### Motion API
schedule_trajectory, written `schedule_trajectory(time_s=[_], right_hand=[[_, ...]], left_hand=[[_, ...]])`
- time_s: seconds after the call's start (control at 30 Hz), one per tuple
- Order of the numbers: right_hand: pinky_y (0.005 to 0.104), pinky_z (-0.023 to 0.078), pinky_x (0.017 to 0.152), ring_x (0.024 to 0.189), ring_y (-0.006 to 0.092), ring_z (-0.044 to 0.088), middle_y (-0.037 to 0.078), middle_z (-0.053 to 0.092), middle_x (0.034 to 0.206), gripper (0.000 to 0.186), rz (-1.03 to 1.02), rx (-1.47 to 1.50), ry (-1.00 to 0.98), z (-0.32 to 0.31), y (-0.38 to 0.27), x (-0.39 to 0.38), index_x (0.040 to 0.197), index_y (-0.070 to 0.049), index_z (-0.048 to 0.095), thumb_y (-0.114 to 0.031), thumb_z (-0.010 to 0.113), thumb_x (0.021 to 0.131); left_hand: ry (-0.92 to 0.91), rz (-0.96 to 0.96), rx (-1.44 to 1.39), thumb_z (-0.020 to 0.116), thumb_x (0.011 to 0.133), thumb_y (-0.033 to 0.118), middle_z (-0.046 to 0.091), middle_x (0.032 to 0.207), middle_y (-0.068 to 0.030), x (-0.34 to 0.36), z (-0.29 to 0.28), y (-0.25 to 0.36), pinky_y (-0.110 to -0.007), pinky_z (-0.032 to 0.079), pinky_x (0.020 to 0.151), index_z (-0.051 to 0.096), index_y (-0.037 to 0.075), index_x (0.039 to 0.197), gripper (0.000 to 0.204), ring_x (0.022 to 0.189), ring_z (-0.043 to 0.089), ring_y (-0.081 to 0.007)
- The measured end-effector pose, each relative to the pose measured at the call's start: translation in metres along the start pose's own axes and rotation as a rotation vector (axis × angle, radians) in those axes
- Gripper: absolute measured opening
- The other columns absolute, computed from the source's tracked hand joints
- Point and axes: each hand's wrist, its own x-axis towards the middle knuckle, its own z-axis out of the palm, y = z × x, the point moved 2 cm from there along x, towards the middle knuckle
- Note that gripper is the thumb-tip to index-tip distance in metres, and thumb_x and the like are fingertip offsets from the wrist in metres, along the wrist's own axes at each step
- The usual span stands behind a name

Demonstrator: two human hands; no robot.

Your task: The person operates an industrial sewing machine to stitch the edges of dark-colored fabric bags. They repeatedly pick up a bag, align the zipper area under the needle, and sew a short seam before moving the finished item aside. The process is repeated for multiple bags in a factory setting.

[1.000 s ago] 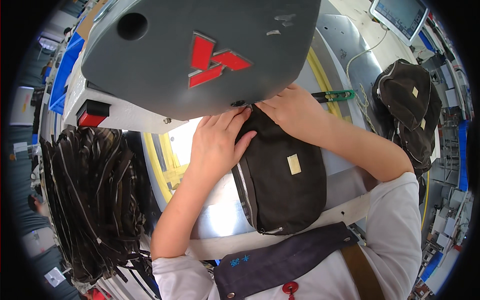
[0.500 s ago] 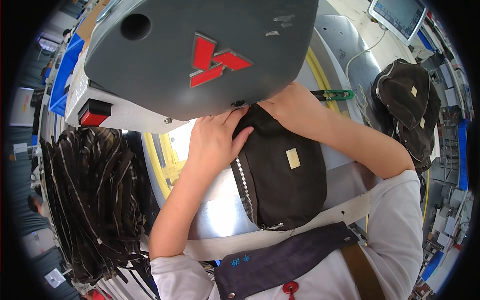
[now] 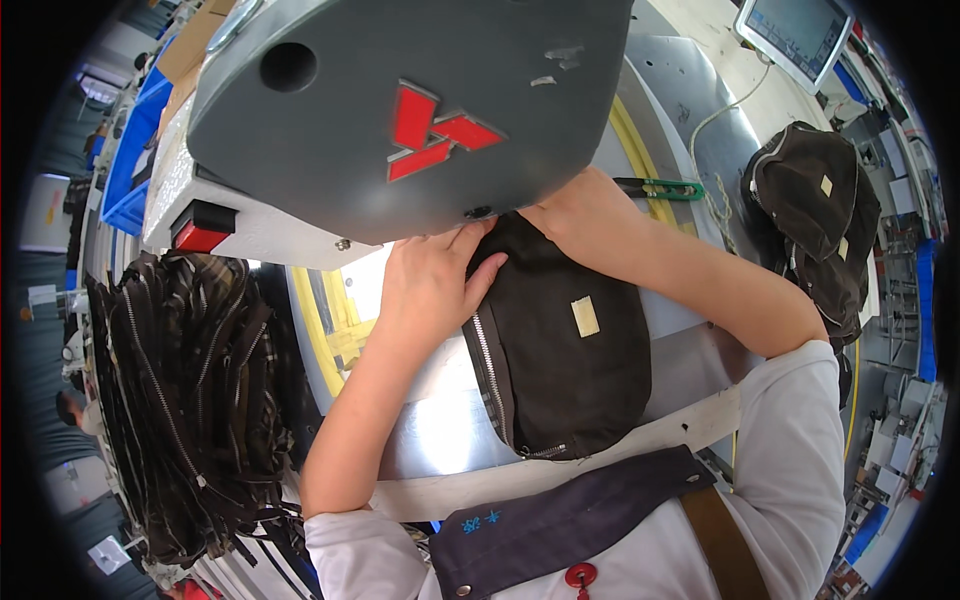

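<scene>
A dark brown cloth piece [image 3: 575, 385] lies on the machine bed in front of me, with a metal zipper along its left side and a small pale yellow patch. My left hand [image 3: 428, 285] rests at its upper left edge, thumb stretched out on the cloth and apart from the fingers. The fingertips reach the lower rim of the grey sewing machine head [image 3: 330, 140]. At the cloth's upper right, my right hand [image 3: 590, 225] is bent over it. Its fingers are mostly hidden, so their grip does not show. The cloth's far end disappears beneath the machine head.
A thick pile of dark zippered cloth pieces [image 3: 195, 390] is on the left. More brown pieces [image 3: 815, 200] with yellow patches lie at the right. A green-handled tool [image 3: 672, 189] sits beyond my right wrist. A screen [image 3: 795, 38] stands at the far right.
The view has shifted slightly, so the machine head appears a little lower and further right. Both hands and the cloth stay in nearly the same place.
</scene>
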Motion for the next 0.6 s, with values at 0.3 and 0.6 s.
schedule_trajectory(time_s=[0.3, 0.6], right_hand=[[0.0304, 0.052, 0.072, 0.089, 0.0186, 0.059, 0.005, 0.057, 0.093, 0.024, 0.032, 0.006, -0.025, -0.002, -0.002, -0.005, 0.097, 0.002, 0.063, -0.011, 0.059, 0.078], [0.0298, 0.052, 0.074, 0.09, 0.018, 0.059, 0.005, 0.058, 0.095, 0.026, -0.006, 0.018, -0.049, -0.005, -0.015, -0.01, 0.1, 0.003, 0.064, -0.011, 0.059, 0.079]], left_hand=[[0.016, 0.026, 0.005, 0.073, 0.08, 0.019, 0.065, 0.114, -0.0069, 0.0, -0.004, 0.002, -0.038, 0.048, 0.087, 0.066, 0.004, 0.112, 0.037, 0.102, 0.062, -0.0272], [0.047, 0.062, -0.047, 0.075, 0.076, 0.018, 0.063, 0.116, -0.0079, -0.01, -0.006, 0.007, -0.04, 0.047, 0.094, 0.065, 0.004, 0.11, 0.039, 0.107, 0.061, -0.0286]])
